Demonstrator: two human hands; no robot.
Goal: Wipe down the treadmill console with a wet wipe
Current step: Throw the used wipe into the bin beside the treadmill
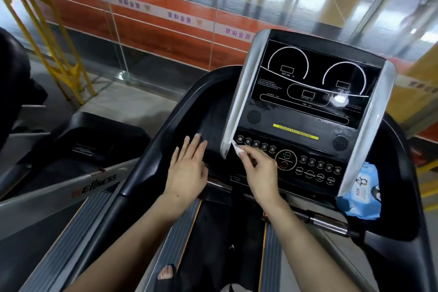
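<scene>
1. Our right hand [259,170] pinches a small white wet wipe [237,148] at the lower left corner of the treadmill console [305,111], beside the silver side trim [239,99].
2. Our left hand [187,168] lies open and flat on the black tray [208,111], holding nothing.
3. We should spread the wipe flatter and sweep across the button rows [256,144] lightly.
4. The blue wipe pack [362,194] sits on the right.
</scene>
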